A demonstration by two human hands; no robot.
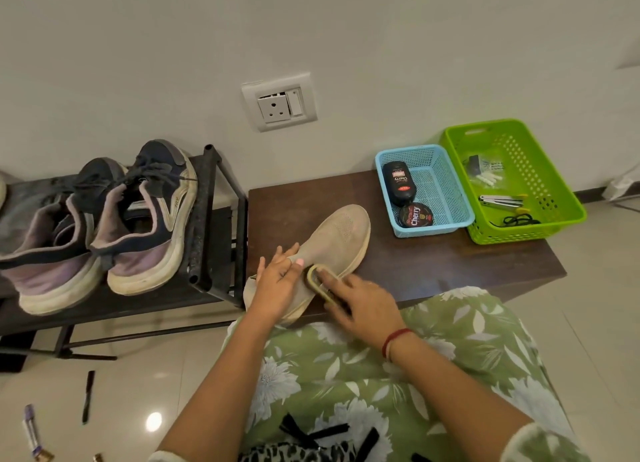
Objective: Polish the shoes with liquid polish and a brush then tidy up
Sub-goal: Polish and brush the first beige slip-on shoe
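Observation:
A beige slip-on shoe (341, 235) lies on the dark wooden table (433, 264), toe pointing away from me. My left hand (277, 285) holds the shoe at its heel end, thumb lying on the upper. My right hand (360, 306) grips a small yellow-edged brush (317, 281) pressed against the shoe's side. The black liquid polish bottle (398, 183) and a round polish tin (415, 215) lie in a light blue basket (450, 198) at the table's back.
A green basket (561, 216) with small tools stands right of the blue one. A black shoe rack (211, 219) on the left carries a pair of dark sneakers (138, 219). A pen (88, 396) and small items lie on the tiled floor.

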